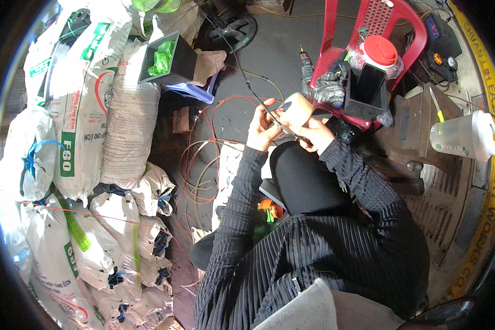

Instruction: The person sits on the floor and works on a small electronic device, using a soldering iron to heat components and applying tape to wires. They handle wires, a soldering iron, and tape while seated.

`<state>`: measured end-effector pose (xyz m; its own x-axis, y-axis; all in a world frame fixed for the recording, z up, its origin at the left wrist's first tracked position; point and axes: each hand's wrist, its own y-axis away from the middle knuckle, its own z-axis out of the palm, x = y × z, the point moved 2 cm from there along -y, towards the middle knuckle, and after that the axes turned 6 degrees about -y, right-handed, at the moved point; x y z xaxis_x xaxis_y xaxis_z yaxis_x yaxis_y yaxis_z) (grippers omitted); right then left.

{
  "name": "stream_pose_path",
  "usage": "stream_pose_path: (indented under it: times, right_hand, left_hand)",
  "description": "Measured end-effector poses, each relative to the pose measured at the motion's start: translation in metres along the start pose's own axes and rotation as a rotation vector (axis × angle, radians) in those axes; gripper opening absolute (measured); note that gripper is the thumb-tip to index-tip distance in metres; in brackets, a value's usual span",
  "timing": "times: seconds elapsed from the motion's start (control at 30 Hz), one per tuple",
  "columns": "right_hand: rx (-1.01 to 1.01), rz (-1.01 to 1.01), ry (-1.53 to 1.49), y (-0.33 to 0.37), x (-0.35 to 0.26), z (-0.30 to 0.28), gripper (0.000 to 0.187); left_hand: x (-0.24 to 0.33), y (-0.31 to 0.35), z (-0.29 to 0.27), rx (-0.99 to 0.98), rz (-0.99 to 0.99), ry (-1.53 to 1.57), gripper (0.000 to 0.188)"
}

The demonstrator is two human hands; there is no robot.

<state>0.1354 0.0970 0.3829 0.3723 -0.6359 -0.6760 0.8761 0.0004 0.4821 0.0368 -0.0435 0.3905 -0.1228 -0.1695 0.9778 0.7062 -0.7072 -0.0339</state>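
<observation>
Both of my hands are raised above my knees, close together. My left hand (262, 130) is closed around a thin black cable (246, 80), which runs down from the black stand at the top. Beside it, my right hand (317, 135) is closed at the lower end of a cream, rounded piece (297, 110) that looks like a roll or a block; its exact kind is unclear. The cream piece sits between the two hands, touching the fingers. Where the cable ends among my fingers is hidden.
Stacked white sacks (82, 110) fill the left side. A red plastic chair (327, 33) carries a black bin (367, 91), a red-lidded tub (380, 50) and grey gloves (331, 88). A drill-like tool (306, 67) stands beside it. Loose wires (190, 165) coil on the floor. A white-lidded cup (459, 136) is at right.
</observation>
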Motion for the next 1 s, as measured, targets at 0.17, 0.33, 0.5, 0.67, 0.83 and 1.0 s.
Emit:
stream_pose_path:
  times: [0.17, 0.33, 0.5, 0.67, 0.83, 1.0]
  right_hand:
    - [0.027, -0.172, 0.081, -0.002, 0.01, -0.003, 0.03]
    - [0.104, -0.332, 0.416, -0.003, 0.026, 0.004, 0.027]
    - [0.211, -0.455, 0.441, 0.0, 0.027, 0.007, 0.043]
    - [0.23, -0.268, 0.149, -0.007, 0.026, -0.007, 0.035]
    - [0.064, 0.1, -0.018, -0.012, 0.025, -0.013, 0.025]
    - [-0.046, 0.091, -0.331, -0.009, 0.014, -0.013, 0.022]
  left_hand:
    - [0.068, -0.001, -0.028, 0.028, -0.076, -0.997, 0.035]
    - [0.063, -0.04, 0.014, -0.162, -0.031, -1.351, 0.079]
    - [0.035, -0.066, 0.035, -0.19, -0.265, -0.863, 0.09]
    - [0.058, -0.046, 0.024, -0.143, -0.042, -0.375, 0.089]
    - [0.084, -0.016, 0.027, -0.19, 0.071, -0.472, 0.087]
    - [0.1, 0.016, 0.005, -0.198, 0.123, -0.545, 0.09]
